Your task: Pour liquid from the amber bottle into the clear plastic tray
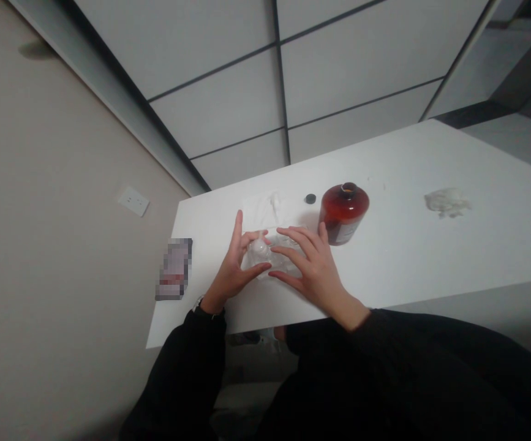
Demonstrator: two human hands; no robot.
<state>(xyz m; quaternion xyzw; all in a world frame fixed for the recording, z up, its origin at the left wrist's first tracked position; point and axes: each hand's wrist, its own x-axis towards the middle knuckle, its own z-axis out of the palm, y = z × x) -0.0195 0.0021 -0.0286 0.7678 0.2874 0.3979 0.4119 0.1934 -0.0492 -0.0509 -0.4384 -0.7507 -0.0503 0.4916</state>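
Observation:
A small clear bottle [260, 247] with a rounded, whitish top stands in front of me, near the middle of the white table. My left hand [237, 263] is around it, thumb at the near side and some fingers behind, while one finger points up and away. On the right, my right hand [313, 266] hovers palm down with its fingers spread, fingertips close to the bottle. Beneath that hand lie more clear, see-through items [283, 263], partly covered, whose kind I cannot make out. Behind the hands lies a white pump head [274, 203] with a thin tube.
A large amber-red bottle [344, 211] with an uncapped neck stands right of my hands. Its small black cap [310, 198] lies beside it. A crumpled clear plastic piece [448, 202] is farther right. A phone [174, 269] lies at the table's left edge by the wall.

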